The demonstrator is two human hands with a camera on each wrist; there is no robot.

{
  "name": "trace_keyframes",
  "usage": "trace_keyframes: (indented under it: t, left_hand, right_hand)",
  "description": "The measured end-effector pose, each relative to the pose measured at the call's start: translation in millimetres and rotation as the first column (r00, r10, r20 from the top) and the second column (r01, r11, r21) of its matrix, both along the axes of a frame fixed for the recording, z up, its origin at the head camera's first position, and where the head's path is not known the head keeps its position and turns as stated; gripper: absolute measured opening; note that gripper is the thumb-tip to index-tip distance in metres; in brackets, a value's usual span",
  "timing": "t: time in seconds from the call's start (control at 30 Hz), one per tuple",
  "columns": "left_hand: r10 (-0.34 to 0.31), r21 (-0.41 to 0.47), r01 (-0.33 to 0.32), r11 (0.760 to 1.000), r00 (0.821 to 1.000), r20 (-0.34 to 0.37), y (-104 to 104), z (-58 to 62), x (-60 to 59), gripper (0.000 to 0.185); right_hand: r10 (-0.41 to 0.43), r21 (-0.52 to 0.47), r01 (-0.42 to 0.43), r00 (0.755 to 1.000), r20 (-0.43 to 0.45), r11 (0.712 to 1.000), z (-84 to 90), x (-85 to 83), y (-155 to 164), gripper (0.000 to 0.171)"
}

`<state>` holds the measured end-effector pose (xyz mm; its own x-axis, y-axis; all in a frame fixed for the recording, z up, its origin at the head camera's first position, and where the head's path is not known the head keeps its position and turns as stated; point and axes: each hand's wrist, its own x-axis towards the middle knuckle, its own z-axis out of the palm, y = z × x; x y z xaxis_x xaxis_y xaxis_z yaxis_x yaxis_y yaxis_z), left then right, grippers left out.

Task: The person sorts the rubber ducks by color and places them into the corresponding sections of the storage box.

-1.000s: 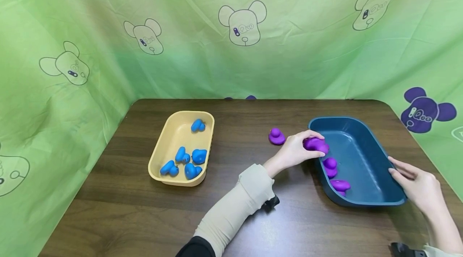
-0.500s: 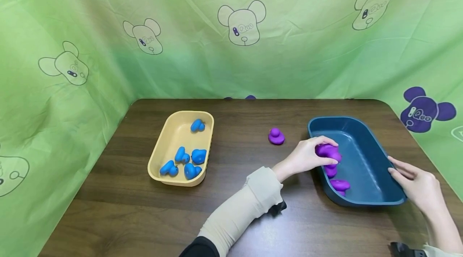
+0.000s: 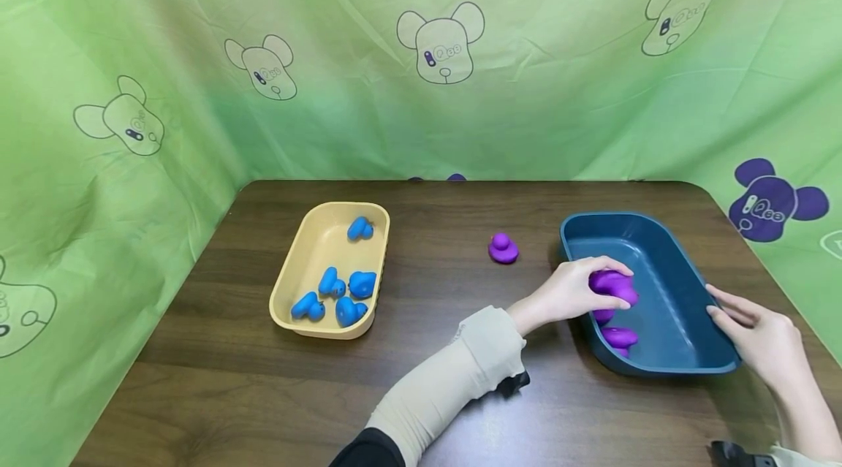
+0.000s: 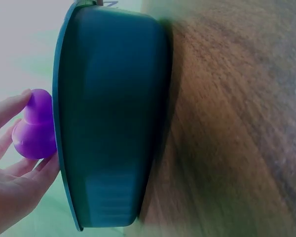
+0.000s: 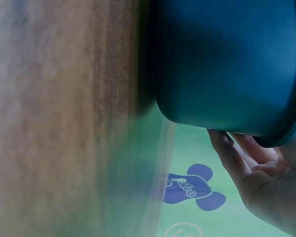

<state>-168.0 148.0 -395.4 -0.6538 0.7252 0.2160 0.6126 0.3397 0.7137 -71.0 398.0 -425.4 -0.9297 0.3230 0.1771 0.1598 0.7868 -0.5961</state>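
My left hand (image 3: 582, 290) grips a purple toy duck (image 3: 613, 286) between thumb and fingers, over the left side of the blue bin (image 3: 664, 368). In the left wrist view this duck (image 4: 35, 126) shows beyond the bin's rim, with fingers around it. Below it in the bin are two more purple ducks: one mostly hidden under the hand, the other (image 3: 620, 338) against the left wall. My right hand (image 3: 763, 332) holds the bin at its right rim; in the right wrist view, its fingers (image 5: 224, 148) reach the outer wall.
One purple duck (image 3: 503, 248) stands on the wooden table (image 3: 434, 386), left of the bin. Farther left, a yellow bin (image 3: 289, 306) holds several blue ducks (image 3: 362, 284). Green printed cloth (image 3: 368, 123) hangs behind and at the sides.
My left hand has carried its purple duck from the blue bin's left rim to the right and slightly nearer, over the inside. The right hand has stayed put.
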Motion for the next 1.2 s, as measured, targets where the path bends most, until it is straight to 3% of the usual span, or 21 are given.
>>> trace_keyframes:
  t: [0.5, 0.8, 1.03, 1.2]
  left_hand:
    - [-0.040, -0.112, 0.035, 0.993, 0.998, -0.049, 14, 1.6, 3.8, 0.041]
    - [-0.072, -0.133, 0.060, 0.989, 0.994, -0.088, 21, -0.3, 2.1, 0.042]
    - [-0.064, -0.147, 0.053, 0.988, 0.995, -0.070, 24, -1.7, 2.3, 0.044]
    - [-0.051, -0.097, 0.051, 0.994, 0.999, 0.003, 21, -3.2, 3.2, 0.041]
  right_hand:
    - [0.027, -0.023, -0.027, 0.999, -0.026, 0.999, 1.2, -1.3, 2, 0.038]
    - [0.019, -0.020, -0.020, 1.000, -0.019, 1.000, 4.1, 1.2, -2, 0.038]
    - [0.025, -0.037, -0.026, 0.999, -0.024, 0.999, 6.0, 1.9, -2, 0.038]
    - [0.020, -0.023, -0.020, 1.000, -0.011, 1.000, -4.5, -2.1, 8, 0.041]
